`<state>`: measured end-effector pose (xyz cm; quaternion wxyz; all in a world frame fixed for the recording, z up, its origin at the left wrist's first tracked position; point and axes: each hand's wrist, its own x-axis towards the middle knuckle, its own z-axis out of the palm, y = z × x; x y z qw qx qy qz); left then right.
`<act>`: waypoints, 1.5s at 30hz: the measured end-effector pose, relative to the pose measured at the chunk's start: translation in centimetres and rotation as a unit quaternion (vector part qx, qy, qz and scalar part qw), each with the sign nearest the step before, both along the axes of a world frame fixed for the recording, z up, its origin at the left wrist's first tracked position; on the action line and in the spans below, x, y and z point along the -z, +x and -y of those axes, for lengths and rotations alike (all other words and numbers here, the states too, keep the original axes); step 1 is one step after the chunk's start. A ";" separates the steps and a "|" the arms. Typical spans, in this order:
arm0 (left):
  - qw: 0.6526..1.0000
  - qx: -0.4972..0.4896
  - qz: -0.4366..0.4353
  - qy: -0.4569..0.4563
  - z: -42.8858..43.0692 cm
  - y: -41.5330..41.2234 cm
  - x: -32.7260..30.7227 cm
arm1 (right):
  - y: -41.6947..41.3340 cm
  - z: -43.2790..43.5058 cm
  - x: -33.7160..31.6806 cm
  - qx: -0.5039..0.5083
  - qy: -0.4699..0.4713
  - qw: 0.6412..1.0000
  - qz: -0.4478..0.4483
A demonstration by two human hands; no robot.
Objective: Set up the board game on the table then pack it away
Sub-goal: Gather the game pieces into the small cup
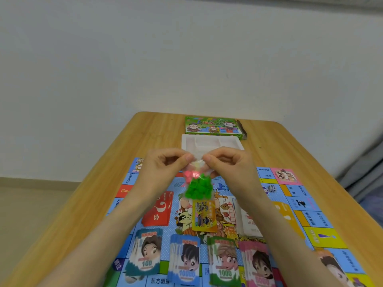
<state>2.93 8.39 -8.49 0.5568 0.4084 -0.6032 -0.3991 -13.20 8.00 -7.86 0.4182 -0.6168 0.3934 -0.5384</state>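
left hand (165,169), right hand (231,166), both bare, slender fingers (175,152), left forearm (116,222) and right forearm (275,221) uncovered down to the bottom edge

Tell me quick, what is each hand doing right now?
Left hand: pinches the top of the bag of pieces.
Right hand: pinches the same bag's top.

bag pieces (198,186): green, maybe pink | box (213,128): green | tray (211,142): white
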 end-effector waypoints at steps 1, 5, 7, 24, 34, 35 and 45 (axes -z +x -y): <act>1.000 -0.001 0.002 -0.010 0.0 0.0 0.1 | 0.1 -0.1 0.1 -0.001 -0.003 1.000 -0.002; 0.997 -0.023 0.054 -0.047 0.2 -0.1 0.4 | 0.8 -0.2 0.4 -0.019 -0.004 1.000 -0.020; 0.997 -0.016 0.066 -0.045 0.4 -0.1 0.5 | 1.0 -0.2 0.3 -0.023 0.001 0.999 -0.031; 0.989 -0.023 0.103 -0.099 1.0 0.2 0.6 | -0.3 0.3 -0.3 0.030 -0.037 0.995 -0.082; 0.994 0.042 0.105 0.012 0.6 -0.2 0.6 | -0.1 0.6 1.1 0.079 -0.087 0.986 -0.122; 0.991 0.066 0.115 0.033 0.4 -0.4 0.5 | 0.2 0.5 1.1 0.096 -0.118 0.979 -0.137; 0.970 0.189 0.079 0.128 -0.3 -0.6 0.1 | -0.3 -0.2 -2.1 0.078 -0.087 0.962 -0.245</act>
